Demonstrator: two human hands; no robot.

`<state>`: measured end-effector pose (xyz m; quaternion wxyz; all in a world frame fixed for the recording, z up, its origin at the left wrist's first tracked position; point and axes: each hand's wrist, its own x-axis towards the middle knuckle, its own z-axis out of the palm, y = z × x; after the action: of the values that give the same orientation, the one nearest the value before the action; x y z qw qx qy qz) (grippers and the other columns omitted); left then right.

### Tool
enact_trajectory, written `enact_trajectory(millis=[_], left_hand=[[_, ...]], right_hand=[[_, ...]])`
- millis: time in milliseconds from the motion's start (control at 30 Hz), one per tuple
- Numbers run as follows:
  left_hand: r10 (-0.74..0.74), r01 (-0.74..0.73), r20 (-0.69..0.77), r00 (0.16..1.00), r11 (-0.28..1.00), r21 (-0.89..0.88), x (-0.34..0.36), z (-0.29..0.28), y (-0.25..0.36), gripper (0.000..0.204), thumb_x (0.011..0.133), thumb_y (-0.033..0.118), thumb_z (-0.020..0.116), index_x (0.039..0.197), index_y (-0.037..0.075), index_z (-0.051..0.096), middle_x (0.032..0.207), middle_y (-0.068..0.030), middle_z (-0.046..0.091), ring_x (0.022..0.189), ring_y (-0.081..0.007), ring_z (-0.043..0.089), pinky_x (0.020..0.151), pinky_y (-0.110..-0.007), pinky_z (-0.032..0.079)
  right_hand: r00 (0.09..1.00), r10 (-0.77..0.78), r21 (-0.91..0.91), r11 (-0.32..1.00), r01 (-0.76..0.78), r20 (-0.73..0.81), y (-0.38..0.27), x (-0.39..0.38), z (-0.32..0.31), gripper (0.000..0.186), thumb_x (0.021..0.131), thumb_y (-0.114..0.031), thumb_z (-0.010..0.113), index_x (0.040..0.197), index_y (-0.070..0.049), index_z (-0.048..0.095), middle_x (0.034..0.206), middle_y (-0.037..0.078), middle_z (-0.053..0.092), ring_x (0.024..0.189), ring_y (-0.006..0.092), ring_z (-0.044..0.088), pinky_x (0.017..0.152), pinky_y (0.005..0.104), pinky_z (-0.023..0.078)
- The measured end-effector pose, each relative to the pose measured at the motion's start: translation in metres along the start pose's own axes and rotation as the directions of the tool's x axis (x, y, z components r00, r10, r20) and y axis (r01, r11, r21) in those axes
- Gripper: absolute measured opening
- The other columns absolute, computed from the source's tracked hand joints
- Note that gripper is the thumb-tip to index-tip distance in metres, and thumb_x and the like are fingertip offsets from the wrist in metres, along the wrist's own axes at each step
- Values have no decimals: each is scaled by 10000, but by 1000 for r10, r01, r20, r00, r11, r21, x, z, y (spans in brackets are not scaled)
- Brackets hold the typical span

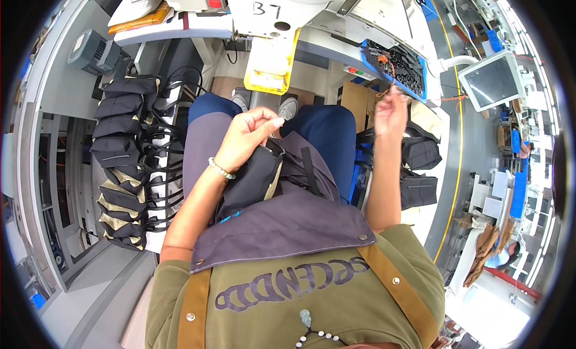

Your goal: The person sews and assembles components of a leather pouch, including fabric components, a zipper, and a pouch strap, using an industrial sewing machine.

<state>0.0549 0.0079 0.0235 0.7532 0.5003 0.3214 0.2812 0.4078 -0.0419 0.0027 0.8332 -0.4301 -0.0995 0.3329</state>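
My left hand point(249, 136) grips the top edge of a dark fabric pouch point(255, 178) resting on my lap, with a black strap point(309, 169) lying across the purple apron beside it. My right hand point(390, 112) is raised to the right, its fingers pinched on a thin cord or strap piece point(389, 70) that comes from the blue tray point(399, 64) of black parts on the machine table. A beaded bracelet sits on my left wrist.
A sewing machine point(273, 25) with a yellow tag stands ahead over my feet. A stack of finished dark pouches point(123, 163) with straps hangs at my left. More dark pouches point(420, 169) pile at my right. A monitor point(495, 79) stands at the far right.
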Motion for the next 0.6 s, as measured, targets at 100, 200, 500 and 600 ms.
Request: enact_trajectory(millis=[100, 200, 500, 600], left_hand=[[32, -29, -25, 999, 994, 106, 17, 4, 7, 360, 1035, 354, 565, 876, 43, 653, 533, 66, 436, 494, -14, 338, 497, -204, 261], [-127, 127, -32, 991, 992, -3, 32, 14, 23, 395, 1023, 394, 571, 850, 50, 658, 534, 67, 435, 482, -20, 325, 473, -214, 251], [-141, 112, -241, 960, 985, -129, 49, -22, 17, 478, 919, 452, 636, 731, 14, 669, 577, 6, 556, 492, -81, 503, 487, -226, 377], [-8, 1, -249, 969, 1000, -31, 36, -30, 42, 394, 1002, 300, 576, 739, 22, 670, 628, 26, 578, 560, -41, 508, 536, -197, 376]], right_hand=[[991, 115, -53, 992, -111, 70, 27, -49, 5, 83, 923, -38, 698, 954, -89, 640, 847, -1, 652, 691, 66, 590, 561, 213, 452], [970, 218, -51, 976, -213, 106, 51, -67, 1, 88, 926, -31, 689, 955, -99, 641, 890, 3, 661, 717, 72, 592, 576, 230, 456], [938, 332, -74, 943, -326, 96, 68, -83, 3, 126, 921, -49, 708, 915, -131, 613, 834, -31, 633, 688, 54, 565, 581, 218, 443], [937, 339, -68, 940, -334, 81, 69, -82, -3, 128, 920, -49, 710, 917, -132, 612, 826, -34, 628, 689, 54, 565, 580, 217, 442]])
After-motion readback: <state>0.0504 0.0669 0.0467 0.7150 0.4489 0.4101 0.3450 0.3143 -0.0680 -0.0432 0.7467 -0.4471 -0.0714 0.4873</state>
